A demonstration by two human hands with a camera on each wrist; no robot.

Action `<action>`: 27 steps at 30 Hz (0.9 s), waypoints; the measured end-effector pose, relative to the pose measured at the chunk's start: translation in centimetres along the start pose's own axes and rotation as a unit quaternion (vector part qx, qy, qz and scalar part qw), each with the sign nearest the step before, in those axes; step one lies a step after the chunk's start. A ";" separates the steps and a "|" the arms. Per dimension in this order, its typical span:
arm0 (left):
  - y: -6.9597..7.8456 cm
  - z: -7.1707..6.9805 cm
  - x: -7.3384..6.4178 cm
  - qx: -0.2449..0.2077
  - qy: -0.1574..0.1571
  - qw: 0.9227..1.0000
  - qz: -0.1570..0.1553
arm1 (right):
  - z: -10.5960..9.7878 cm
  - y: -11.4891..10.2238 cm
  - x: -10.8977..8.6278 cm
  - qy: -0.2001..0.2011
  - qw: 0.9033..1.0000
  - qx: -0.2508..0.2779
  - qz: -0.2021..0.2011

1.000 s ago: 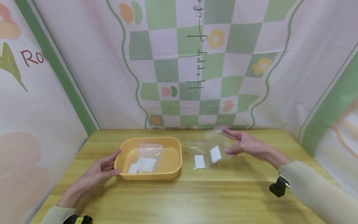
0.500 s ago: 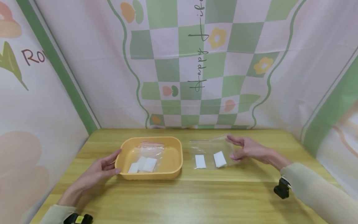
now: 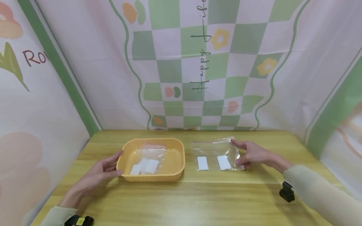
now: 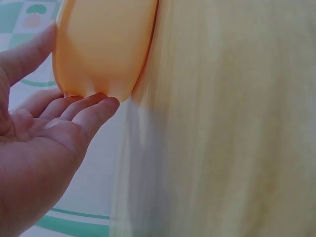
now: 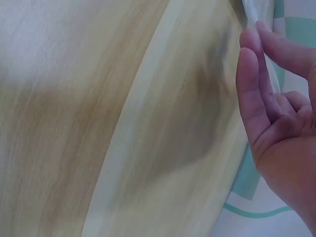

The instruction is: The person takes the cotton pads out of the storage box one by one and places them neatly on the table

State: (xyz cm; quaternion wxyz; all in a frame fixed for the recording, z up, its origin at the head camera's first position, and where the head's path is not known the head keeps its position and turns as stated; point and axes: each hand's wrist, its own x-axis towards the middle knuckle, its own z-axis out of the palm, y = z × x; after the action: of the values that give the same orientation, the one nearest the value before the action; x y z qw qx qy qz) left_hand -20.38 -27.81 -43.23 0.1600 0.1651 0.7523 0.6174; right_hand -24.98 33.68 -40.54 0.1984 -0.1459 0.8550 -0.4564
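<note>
My left hand (image 3: 97,172) holds the left end of a yellow-orange plastic tray (image 3: 176,160); in the left wrist view its thumb is at the rim and its fingers (image 4: 96,116) lie against the end wall. Clear zip bags (image 3: 151,166) with white rectangular pieces inside lie overlapping in the tray. Right of the tray, one clear zip bag (image 3: 202,163) with a white piece lies flat on the table. Beside it is another such bag (image 3: 224,162), its right edge held by my right hand (image 3: 254,155). The right wrist view shows only a sliver of that bag (image 5: 252,9) at the fingertips.
The wood-grain table (image 3: 181,201) extends in front of both hands. A printed curtain (image 3: 192,69) with green checks hangs at its back edge, and more printed cloth (image 3: 56,103) hangs at the sides. Each wrist wears a small black camera (image 3: 287,191).
My right hand has lowered its bag from a raised, tilted position to lie on the table beside the other bag, moving slightly right. The left hand and the tray stay in place.
</note>
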 end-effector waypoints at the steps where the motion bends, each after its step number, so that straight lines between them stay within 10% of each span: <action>1: 0.0 0.0 0.0 0.001 0.000 1.000 0.001 | 0.1 0.1 0.0 0.003 1.000 -0.003 0.001; 27: -0.2 0.0 0.1 0.001 -0.003 1.000 0.015 | 0.9 0.8 0.1 0.027 0.998 -0.063 -0.007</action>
State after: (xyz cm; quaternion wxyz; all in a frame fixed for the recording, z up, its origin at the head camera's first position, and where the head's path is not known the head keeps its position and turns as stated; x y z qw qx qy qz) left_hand -20.51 -27.82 -43.39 0.1529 0.1788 0.7499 0.6183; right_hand -24.75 33.43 -41.69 0.1628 -0.1514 0.8860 -0.4068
